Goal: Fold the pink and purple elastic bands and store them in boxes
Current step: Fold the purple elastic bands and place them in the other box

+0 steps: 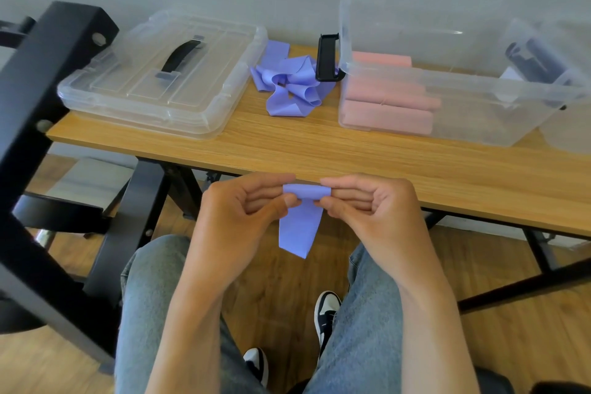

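A purple elastic band is held just in front of the table's near edge, its top rolled over and its tail hanging down. My left hand pinches the rolled top from the left, and my right hand pinches it from the right. More purple bands lie in a loose heap on the wooden table. Several rolled pink bands lie inside the clear open box on the right.
A clear lid with a black handle lies at the table's left. A second clear box with dark rolls stands at the far right. A black metal frame rises on the left. My knees and shoes are below.
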Action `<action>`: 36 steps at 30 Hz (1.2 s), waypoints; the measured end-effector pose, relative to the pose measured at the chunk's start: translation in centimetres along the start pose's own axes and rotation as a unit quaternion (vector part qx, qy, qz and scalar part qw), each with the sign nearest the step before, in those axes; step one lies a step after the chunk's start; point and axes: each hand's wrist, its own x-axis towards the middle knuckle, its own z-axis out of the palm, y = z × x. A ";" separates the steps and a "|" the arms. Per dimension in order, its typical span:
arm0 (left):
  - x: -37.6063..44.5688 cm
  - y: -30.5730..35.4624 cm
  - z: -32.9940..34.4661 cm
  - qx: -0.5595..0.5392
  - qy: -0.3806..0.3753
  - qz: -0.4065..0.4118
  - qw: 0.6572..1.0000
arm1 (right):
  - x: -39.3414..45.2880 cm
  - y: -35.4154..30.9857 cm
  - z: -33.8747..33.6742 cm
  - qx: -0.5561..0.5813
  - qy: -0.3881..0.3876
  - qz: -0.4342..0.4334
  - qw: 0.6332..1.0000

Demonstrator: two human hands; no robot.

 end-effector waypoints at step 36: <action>-0.2 0.2 0.3 -0.068 0.002 -0.012 0.998 | -0.2 -0.1 0.0 0.091 -0.007 -0.011 0.996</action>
